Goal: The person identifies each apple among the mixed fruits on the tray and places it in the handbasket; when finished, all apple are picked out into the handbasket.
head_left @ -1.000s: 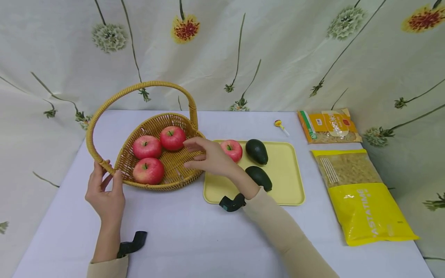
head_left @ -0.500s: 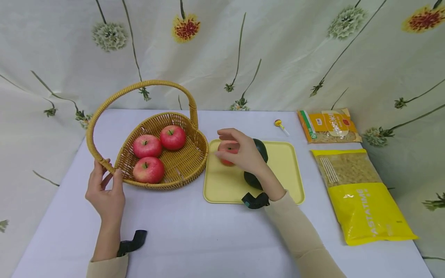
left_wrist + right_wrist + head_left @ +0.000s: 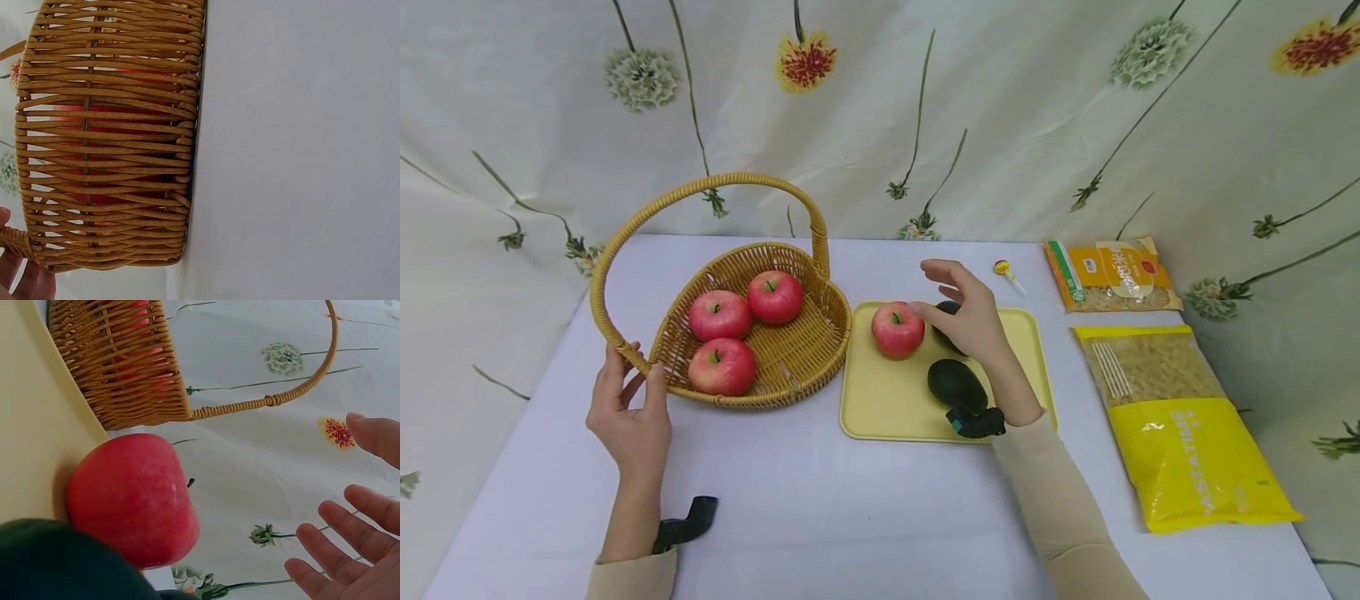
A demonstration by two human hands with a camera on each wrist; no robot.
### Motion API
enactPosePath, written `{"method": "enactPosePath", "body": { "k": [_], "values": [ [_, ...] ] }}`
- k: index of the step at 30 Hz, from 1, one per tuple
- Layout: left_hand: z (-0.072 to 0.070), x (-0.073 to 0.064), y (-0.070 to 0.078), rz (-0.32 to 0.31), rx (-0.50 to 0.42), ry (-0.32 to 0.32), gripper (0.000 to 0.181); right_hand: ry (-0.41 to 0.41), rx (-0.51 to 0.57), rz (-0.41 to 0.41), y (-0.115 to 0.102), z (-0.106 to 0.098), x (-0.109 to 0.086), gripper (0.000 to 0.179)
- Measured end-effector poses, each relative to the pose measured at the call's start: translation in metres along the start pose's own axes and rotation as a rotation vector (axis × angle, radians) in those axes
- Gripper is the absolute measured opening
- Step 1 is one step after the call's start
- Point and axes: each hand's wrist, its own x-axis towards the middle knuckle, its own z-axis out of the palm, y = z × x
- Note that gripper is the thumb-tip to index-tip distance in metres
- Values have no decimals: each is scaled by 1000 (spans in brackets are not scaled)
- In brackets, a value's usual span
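Observation:
My left hand (image 3: 631, 421) grips the wicker basket (image 3: 808, 346) where its arched handle joins the near left rim; fingertips show at that joint in the left wrist view too. Inside the basket lie three red apples (image 3: 722, 367). Over the yellow tray (image 3: 880, 417), my right hand (image 3: 972, 317) hovers with fingers loosely spread and nothing held. Its thumb tip overlaps the right edge of a fourth red apple (image 3: 895, 332) in the head view, while the right wrist view has the fingers apart from that apple (image 3: 131, 500). Two dark green avocados (image 3: 957, 385) lie beside it, one partly hidden by the right hand.
A lollipop (image 3: 1009, 275) lies behind the tray. To the right are an orange food packet (image 3: 1112, 273) and a large yellow pasta bag (image 3: 1187, 433). A flower-print cloth (image 3: 865, 125) hangs behind the white-covered table (image 3: 820, 517).
My right hand has moved right from the basket's right edge, past the apple on the tray to above the far avocado. The left hand keeps its hold on the basket.

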Motion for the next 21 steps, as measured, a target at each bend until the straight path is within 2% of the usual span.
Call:
{"method": "enactPosePath", "body": {
  "k": [11,12,21],
  "values": [
    [0,0,4,-5,-2,9,56,-18,-44,48,18,-2,4,61],
    [0,0,0,-4,-2,6,56,-24,-49,49,19,-1,4,62],
    [0,0,1,3,-1,3,56,-116,-127,82,26,7,5,73]
  ]
}}
